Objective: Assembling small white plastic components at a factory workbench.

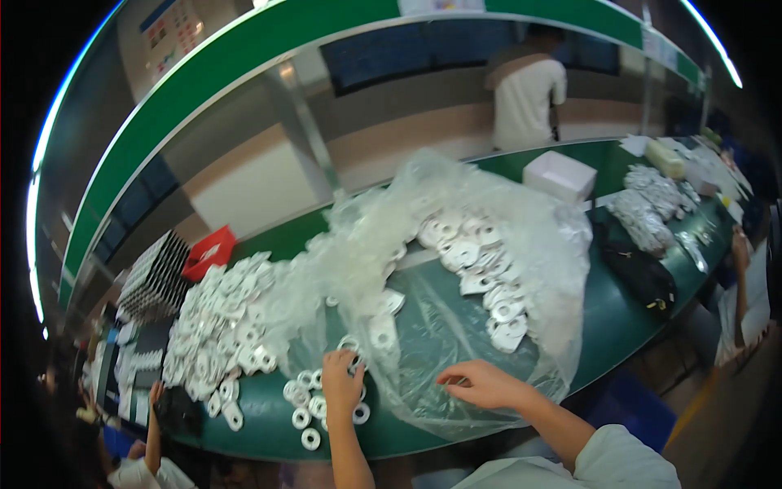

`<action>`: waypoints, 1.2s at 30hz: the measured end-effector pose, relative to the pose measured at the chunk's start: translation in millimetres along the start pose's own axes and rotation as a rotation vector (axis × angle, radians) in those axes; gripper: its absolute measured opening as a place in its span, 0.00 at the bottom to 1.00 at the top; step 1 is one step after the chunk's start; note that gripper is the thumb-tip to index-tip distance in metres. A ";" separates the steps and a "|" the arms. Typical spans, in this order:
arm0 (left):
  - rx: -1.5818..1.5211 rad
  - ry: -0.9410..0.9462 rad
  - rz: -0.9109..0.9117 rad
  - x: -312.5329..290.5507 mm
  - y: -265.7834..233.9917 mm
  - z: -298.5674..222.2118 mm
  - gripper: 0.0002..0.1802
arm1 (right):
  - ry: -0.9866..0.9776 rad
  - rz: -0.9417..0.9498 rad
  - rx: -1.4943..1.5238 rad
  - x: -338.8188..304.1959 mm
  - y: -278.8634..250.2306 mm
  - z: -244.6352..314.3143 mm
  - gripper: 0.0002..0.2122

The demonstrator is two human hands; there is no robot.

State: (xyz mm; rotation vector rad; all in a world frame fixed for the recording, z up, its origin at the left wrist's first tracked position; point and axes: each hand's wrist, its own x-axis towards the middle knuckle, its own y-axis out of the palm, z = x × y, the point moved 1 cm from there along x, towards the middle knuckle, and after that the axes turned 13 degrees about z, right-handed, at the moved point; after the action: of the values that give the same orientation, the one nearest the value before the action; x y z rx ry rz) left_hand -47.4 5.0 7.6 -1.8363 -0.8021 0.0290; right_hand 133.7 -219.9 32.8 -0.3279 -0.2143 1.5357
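My left hand [342,381] is at the table's near side, among loose white ring-shaped parts [301,418]. Its fingers are bent over one white ring, which shows partly between thumb and fingertips. My right hand [482,385] hovers over a large clear plastic bag [440,326], fingers loosely curved with a gap to the thumb and nothing visible in them. The bag lies spread on the green table [269,416]. Inside it or under its film, flat white parts with round holes [464,253] form a curved heap.
A big pile of similar white parts [224,318] lies left, beside a red bin [210,253] and stacked trays [155,277]. A white box [560,177], silvery bagged parts [643,208] and a black bag [639,273] are right. Other people work at both ends; one stands beyond.
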 end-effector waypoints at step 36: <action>-0.842 -0.147 -0.385 27.8 4.7 -9.7 0.08 | -0.230 -0.318 0.597 116.6 -31.2 -59.6 0.10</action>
State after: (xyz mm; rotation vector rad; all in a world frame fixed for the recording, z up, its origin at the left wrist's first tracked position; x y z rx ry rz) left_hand -19.8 10.9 17.3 -2.4297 -1.4034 -0.4933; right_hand 186.7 -108.1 -20.5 0.3429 0.0205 1.2496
